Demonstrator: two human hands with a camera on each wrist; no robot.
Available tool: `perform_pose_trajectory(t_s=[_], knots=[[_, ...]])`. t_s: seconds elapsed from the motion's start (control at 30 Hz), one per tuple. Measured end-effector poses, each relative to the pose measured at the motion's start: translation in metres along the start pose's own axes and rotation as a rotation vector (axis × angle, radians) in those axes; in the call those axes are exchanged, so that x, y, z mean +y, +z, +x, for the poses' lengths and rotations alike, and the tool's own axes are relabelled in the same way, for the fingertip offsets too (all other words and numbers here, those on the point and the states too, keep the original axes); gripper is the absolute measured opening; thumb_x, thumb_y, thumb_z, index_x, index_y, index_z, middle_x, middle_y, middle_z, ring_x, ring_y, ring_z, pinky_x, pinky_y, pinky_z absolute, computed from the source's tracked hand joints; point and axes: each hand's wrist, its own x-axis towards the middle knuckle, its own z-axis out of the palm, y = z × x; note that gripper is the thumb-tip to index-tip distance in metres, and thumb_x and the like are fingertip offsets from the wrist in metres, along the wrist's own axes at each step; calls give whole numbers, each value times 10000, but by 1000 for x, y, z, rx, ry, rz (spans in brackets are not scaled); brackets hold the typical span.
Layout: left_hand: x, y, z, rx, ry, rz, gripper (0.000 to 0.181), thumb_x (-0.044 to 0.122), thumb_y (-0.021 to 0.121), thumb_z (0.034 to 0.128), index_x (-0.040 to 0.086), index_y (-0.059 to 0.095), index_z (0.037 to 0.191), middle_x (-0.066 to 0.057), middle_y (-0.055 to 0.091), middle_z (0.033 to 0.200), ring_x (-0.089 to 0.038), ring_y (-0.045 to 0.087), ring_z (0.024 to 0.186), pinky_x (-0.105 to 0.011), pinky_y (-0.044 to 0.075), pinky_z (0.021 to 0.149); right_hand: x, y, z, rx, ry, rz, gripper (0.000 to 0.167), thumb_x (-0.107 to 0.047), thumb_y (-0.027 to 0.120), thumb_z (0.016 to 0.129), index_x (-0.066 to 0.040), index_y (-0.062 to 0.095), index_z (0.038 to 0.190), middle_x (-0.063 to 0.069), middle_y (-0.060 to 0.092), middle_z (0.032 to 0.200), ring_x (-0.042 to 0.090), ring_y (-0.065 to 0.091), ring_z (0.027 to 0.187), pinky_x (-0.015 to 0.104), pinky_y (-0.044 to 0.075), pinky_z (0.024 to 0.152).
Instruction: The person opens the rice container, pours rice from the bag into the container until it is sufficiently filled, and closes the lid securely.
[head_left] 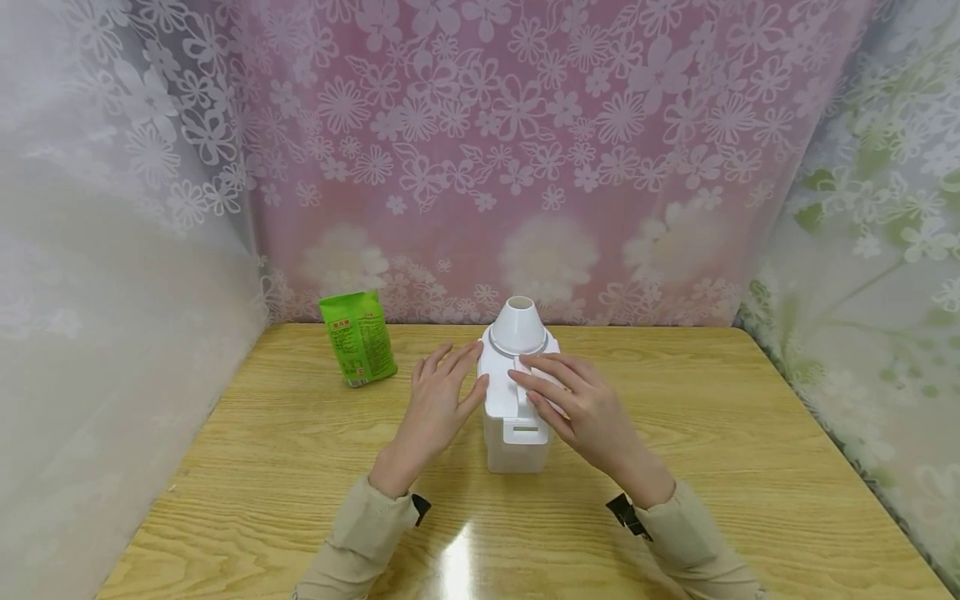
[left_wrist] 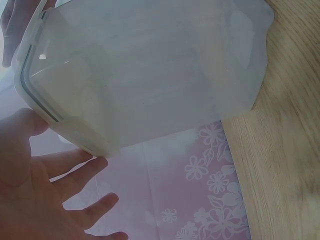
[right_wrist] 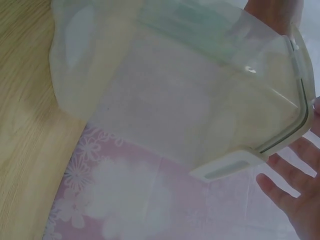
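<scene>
A translucent container [head_left: 517,454] with a white lid [head_left: 498,387] stands upright on the table, a white cone-shaped piece [head_left: 518,327] on the far part of its lid. My left hand [head_left: 438,400], fingers spread and straight, touches the lid's left edge; in the left wrist view the left hand [left_wrist: 30,185] has its thumb and fingertips at the rim of the container [left_wrist: 150,75]. My right hand [head_left: 585,408] lies over the lid's right side, its fingertips at the raised white handle. The right wrist view shows the container [right_wrist: 165,100] beside the relaxed fingers of the right hand [right_wrist: 305,195].
A green printed packet [head_left: 360,337] stands at the back left of the wooden table [head_left: 712,467]. Floral curtains [head_left: 517,150] hang behind the table and along both sides.
</scene>
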Motion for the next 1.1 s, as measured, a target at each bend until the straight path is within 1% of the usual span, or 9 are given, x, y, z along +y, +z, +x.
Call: perform_pose_trajectory(t_s=[0.3, 0.83, 0.97, 1.1], knots=[[1, -1, -2, -2, 5, -2, 482, 321, 548, 1051, 94, 530, 1476, -66, 527, 1507, -400, 374, 1437, -728, 253, 1112, -1, 0, -1, 16, 1, 4, 412, -385, 409, 1103, -178, 711, 1292, 82, 673, 1303, 299, 610, 1170, 464, 506, 982], [0, 0, -1, 12, 11, -21, 484, 320, 550, 1049, 89, 529, 1474, -71, 540, 1494, -403, 390, 1427, -709, 265, 1117, -1, 2, -1, 45, -15, -10, 404, -373, 415, 1103, -175, 723, 1272, 82, 681, 1290, 295, 617, 1140, 453, 519, 945], [-1, 0, -1, 33, 30, -38, 474, 309, 573, 1038, 68, 554, 1446, -93, 560, 1470, -416, 436, 1392, -668, 301, 1122, -1, 2, -1, 48, -14, -9, 404, -373, 415, 1103, -173, 724, 1269, 83, 682, 1289, 298, 619, 1137, 453, 520, 943], [-2, -2, 1, 52, 35, -74, 452, 307, 576, 1041, 55, 581, 1416, -128, 594, 1423, -391, 516, 1332, -590, 354, 1130, -1, 2, -2, 53, -13, -6, 402, -369, 416, 1103, -172, 728, 1264, 84, 684, 1286, 300, 622, 1128, 451, 523, 937]])
